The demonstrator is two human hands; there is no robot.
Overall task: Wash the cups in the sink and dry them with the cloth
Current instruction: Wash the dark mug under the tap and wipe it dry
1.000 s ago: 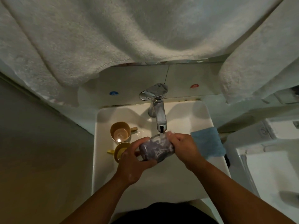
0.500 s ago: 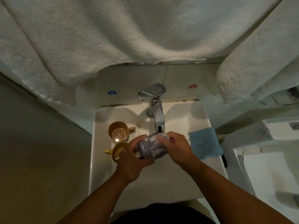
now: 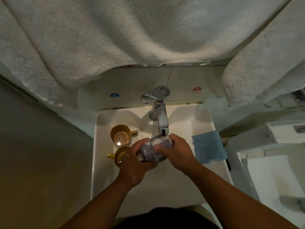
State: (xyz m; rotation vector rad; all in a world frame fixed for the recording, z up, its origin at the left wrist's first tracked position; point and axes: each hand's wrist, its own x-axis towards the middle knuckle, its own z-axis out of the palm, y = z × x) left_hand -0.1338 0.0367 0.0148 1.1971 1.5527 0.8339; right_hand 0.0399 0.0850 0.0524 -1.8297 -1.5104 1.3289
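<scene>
**sinkwatcher:** You've got both hands clamped on the purple cup (image 3: 154,150), right under the tap (image 3: 162,125) with water running onto it. Your left hand (image 3: 137,164) wraps the lower-left end, your right hand (image 3: 177,154) curls over the upper-right end. Biggest risk I'd guess: the cup's wet and your grip is mostly fingertips, so a slip drops it onto the two yellow cups (image 3: 120,134) sitting just left of it in the sink (image 3: 165,187). You're also tight to the spout, so lifting carelessly could knock the cup against the metal.

**drydock_dan:** Agreed. The cup's lying on its side, long axis running diagonally from lower-left, near you, up to the right toward the spout. Can't tell which end is the mouth, your hands cover both. If the mouth is tipped toward you, water could run out over the front edge.

**sinkwatcher:** Also watch splashing: the blue cloth (image 3: 208,148) sits on the sink's right edge, near your right hand. Soak it and drying gets harder.
</scene>
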